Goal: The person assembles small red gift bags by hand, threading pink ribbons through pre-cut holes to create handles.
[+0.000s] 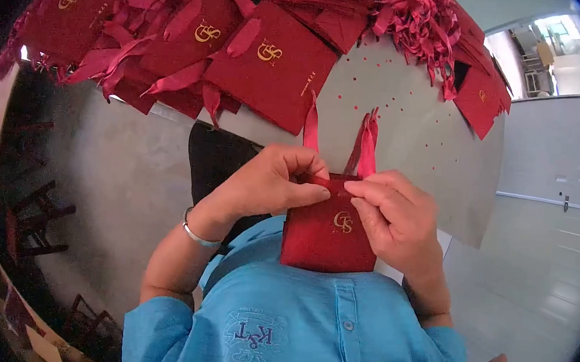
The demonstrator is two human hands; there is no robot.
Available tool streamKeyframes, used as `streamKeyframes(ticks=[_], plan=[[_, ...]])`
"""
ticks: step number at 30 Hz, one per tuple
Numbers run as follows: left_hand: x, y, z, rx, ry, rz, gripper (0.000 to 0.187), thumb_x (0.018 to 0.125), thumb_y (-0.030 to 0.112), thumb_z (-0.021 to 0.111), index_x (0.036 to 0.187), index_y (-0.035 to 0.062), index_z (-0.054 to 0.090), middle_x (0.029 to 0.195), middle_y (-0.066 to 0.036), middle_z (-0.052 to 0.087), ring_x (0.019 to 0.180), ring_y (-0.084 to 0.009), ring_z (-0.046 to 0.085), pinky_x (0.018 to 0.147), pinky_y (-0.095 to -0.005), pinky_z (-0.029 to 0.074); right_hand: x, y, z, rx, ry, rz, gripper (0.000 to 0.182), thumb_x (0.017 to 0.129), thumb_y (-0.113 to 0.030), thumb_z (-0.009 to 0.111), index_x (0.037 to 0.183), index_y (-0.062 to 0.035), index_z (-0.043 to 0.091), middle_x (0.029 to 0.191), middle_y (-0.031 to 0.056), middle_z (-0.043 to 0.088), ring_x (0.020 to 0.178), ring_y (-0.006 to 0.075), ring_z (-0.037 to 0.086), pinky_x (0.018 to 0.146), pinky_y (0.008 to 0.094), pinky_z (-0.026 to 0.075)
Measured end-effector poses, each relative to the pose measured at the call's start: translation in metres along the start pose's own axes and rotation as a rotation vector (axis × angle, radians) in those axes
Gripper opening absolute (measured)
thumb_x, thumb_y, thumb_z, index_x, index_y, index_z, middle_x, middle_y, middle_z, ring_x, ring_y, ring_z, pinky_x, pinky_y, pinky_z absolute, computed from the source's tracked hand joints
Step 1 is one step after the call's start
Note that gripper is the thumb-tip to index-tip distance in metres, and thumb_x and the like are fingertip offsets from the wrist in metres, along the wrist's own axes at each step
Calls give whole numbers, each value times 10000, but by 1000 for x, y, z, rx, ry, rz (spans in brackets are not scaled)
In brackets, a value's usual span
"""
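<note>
A small dark red paper bag (323, 236) with a gold logo rests against my blue shirt. My left hand (269, 182) pinches its top edge from the left. My right hand (395, 215) grips the top edge from the right, fingers over the logo corner. Red ribbon handles (366, 146) stick up from the bag's mouth between the two hands.
The grey table (407, 122) carries many finished red bags (273, 61) with ribbons at its far side, a pile of loose red ribbons (417, 19), and small red punched dots. Wooden chairs (35, 216) stand at the left. A tiled floor lies to the right.
</note>
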State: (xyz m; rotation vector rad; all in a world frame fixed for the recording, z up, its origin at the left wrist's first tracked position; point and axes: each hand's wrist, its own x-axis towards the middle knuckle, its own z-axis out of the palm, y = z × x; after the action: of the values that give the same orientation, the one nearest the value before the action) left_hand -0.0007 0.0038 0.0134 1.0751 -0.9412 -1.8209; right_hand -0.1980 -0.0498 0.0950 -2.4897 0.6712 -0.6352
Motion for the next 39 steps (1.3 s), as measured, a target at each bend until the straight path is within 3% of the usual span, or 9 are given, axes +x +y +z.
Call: streamKeyframes(ticks=[2, 3, 8, 20, 39], plan=[[5, -16, 2, 38, 48, 235, 115, 814, 41, 701, 902, 57, 628, 749, 53, 612, 556, 8, 498, 410, -165, 354, 0, -2, -1, -82, -9, -40, 205, 736, 37, 713, 931, -16, 679, 831, 123, 636, 681, 252, 627, 552, 321, 504], [5, -14, 2, 37, 48, 237, 115, 814, 41, 701, 902, 57, 628, 749, 53, 612, 556, 8, 498, 410, -165, 354, 0, -3, 0, -83, -10, -41, 205, 736, 37, 713, 931, -16, 679, 831, 123, 636, 681, 252, 627, 552, 321, 504], [-2, 2, -4, -11, 22, 8, 68, 859, 97, 642, 905, 48, 636, 685, 52, 572, 510, -16, 468, 419, -182, 356, 0, 1, 5, -251, 43, -129, 225, 725, 40, 718, 938, -23, 682, 834, 108, 620, 667, 250, 619, 564, 331, 508], [-1, 1, -16, -107, -90, 21, 110, 890, 75, 600, 965, 10, 647, 675, 33, 577, 492, -23, 467, 420, -189, 363, 8, -3, 11, -246, -7, -186, 199, 641, 54, 730, 801, -36, 653, 780, 78, 632, 661, 232, 637, 583, 328, 534], [3, 2, -25, -23, -108, 4, 119, 859, 78, 679, 950, 3, 694, 701, -3, 645, 471, -34, 493, 398, -186, 368, 5, -2, 22, -253, -80, -251, 182, 621, 34, 711, 777, -42, 655, 758, 54, 619, 647, 195, 623, 577, 310, 528]])
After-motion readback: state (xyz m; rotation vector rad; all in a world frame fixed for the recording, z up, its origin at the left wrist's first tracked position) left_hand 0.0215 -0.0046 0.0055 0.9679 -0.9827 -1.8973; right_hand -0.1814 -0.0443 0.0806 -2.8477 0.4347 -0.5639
